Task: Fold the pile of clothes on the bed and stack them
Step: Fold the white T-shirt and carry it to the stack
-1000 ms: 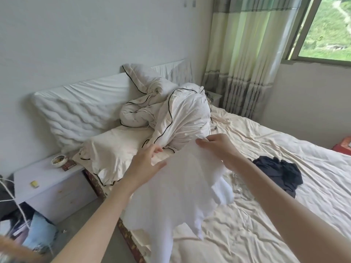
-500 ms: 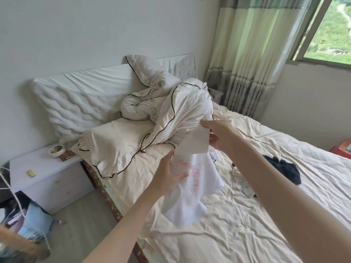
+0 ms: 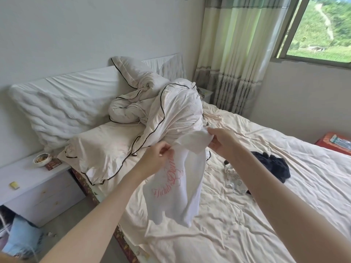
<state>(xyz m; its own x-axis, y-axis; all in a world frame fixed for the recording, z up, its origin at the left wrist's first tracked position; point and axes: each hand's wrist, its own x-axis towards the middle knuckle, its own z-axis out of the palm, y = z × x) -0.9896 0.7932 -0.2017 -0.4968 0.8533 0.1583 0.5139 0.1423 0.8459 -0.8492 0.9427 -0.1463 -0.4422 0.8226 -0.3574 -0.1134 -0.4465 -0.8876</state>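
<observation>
A white T-shirt (image 3: 178, 190) with pink script lettering hangs in the air over the near side of the bed (image 3: 247, 234). My left hand (image 3: 153, 160) pinches its upper left edge. My right hand (image 3: 222, 141) pinches the upper right edge, where a flap of the fabric folds over. The shirt's lower end dangles just above the cream sheet. A dark garment (image 3: 271, 166) lies crumpled on the bed to the right. A small pale patterned garment (image 3: 234, 181) lies next to it.
A bunched cream duvet (image 3: 171, 111) with dark piping and a pillow (image 3: 106, 150) sit at the head of the bed. A white nightstand (image 3: 32, 185) with a small bowl (image 3: 42, 159) stands at the left. Curtains (image 3: 237, 54) and a window are behind. An orange box (image 3: 336, 142) sits at far right.
The shirt has been turned, so its pink lettering now faces me. My hands have shifted along its upper edge and spread apart, the right one further right and the left one higher.
</observation>
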